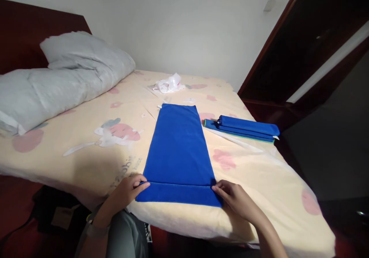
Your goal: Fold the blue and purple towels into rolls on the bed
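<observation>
A long blue cloth [180, 146] lies flat on the bed, its near end folded over into a narrow band with a stitched edge. My left hand [131, 190] pinches the left corner of that folded edge between thumb and fingers. At the right corner of the same edge, my right hand [232, 196] has its thumb and fingers closed on the cloth. A small white tag sticks out at the cloth's far left corner. To the right rests a stack of folded blue cloths [248, 129], one with a green edge.
A grey quilt [72, 73] is heaped at the left of the patterned bed [268, 188]. Beyond the cloth lies a crumpled white plastic bag [169, 84]. Dark wooden furniture [300, 58] stands at the right, and my knee shows below the bed's near edge.
</observation>
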`<action>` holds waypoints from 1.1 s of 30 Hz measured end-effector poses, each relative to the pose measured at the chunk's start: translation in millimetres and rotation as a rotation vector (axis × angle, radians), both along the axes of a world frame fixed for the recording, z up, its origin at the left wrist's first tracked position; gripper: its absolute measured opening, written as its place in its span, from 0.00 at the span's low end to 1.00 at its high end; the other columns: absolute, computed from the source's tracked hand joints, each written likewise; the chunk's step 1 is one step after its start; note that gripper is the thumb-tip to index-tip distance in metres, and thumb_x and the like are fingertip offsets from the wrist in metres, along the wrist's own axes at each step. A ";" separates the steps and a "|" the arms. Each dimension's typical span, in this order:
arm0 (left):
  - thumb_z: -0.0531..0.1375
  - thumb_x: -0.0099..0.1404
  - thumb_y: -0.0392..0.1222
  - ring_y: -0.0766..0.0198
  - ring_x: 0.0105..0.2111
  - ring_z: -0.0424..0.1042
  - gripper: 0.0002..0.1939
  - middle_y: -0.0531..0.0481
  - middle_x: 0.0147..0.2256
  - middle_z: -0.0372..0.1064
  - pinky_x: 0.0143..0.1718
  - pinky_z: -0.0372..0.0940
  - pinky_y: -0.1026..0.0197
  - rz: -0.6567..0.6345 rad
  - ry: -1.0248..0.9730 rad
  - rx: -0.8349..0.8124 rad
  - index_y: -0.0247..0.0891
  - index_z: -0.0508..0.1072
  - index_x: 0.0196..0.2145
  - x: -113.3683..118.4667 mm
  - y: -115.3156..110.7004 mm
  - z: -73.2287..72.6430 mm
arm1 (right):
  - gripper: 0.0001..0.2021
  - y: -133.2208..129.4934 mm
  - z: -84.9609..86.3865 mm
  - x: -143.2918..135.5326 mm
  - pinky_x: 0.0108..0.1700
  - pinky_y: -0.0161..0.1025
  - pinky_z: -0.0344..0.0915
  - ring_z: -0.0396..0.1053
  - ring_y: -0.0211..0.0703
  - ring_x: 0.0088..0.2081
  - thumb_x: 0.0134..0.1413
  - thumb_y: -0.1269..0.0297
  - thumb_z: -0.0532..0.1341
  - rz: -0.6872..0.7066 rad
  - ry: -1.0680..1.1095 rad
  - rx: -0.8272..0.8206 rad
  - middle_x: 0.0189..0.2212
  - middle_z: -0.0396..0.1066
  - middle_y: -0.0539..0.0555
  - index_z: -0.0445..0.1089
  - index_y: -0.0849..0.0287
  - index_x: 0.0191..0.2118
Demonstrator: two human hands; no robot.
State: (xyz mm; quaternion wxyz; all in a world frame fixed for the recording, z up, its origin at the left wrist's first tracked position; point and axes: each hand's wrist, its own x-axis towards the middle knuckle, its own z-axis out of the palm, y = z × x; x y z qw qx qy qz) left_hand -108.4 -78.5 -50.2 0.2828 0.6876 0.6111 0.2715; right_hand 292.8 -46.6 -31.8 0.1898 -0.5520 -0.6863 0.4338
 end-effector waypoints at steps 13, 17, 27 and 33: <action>0.62 0.60 0.54 0.66 0.22 0.61 0.12 0.58 0.21 0.59 0.26 0.57 0.64 0.000 0.164 -0.084 0.43 0.75 0.31 2.0 0.4 0.4 | 0.16 2.6 -10.8 -1.2 0.30 0.37 0.58 0.69 0.46 0.28 0.60 0.49 0.58 0.039 -0.148 0.034 0.26 0.74 0.53 0.71 0.57 0.30; 0.62 0.60 0.52 0.64 0.24 0.65 0.10 0.57 0.23 0.62 0.28 0.59 0.64 0.032 0.184 -0.061 0.44 0.73 0.33 -0.3 -1.5 -1.9 | 0.14 3.6 -16.6 0.1 0.29 0.37 0.58 0.69 0.46 0.28 0.58 0.52 0.60 0.031 -0.167 0.026 0.26 0.74 0.53 0.69 0.56 0.29; 0.61 0.63 0.45 0.64 0.31 0.70 0.07 0.54 0.29 0.70 0.36 0.65 0.63 -0.029 0.016 0.180 0.42 0.72 0.29 -2.5 -13.8 22.0 | 0.09 -15.2 25.1 0.6 0.37 0.38 0.65 0.71 0.47 0.36 0.64 0.57 0.57 0.026 -0.226 0.237 0.36 0.74 0.54 0.71 0.53 0.40; 0.68 0.54 0.36 0.57 0.50 0.69 0.21 0.50 0.50 0.70 0.54 0.64 0.58 -0.371 0.112 0.027 0.47 0.75 0.46 27.1 -21.5 30.7 | 0.21 -26.7 23.4 -41.2 0.59 0.46 0.62 0.63 0.54 0.58 0.53 0.65 0.69 0.449 -0.187 0.290 0.59 0.65 0.56 0.71 0.52 0.54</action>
